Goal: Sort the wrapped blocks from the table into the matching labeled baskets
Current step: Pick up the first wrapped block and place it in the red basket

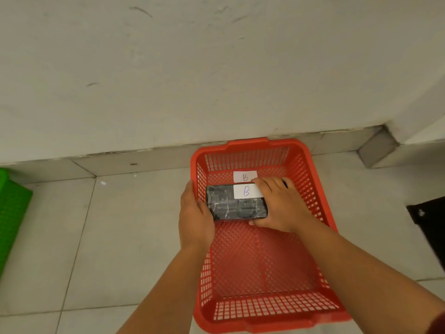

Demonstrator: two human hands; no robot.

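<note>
Pale tiled floor [120,237] against a scuffed white wall [192,68]. Red basket [322,194] on the floor near the wall, white label "B" [245,176] at its far end. Black wrapped block [231,207], own "B" label [246,191] facing up, sits low over the far half of the basket interior, held between both hands. Left hand [195,218] cups the block's left end; right hand [281,206] clasps the right end, fingers over the far edge, thumb at the near edge. Green basket [12,213] at far left.
</note>
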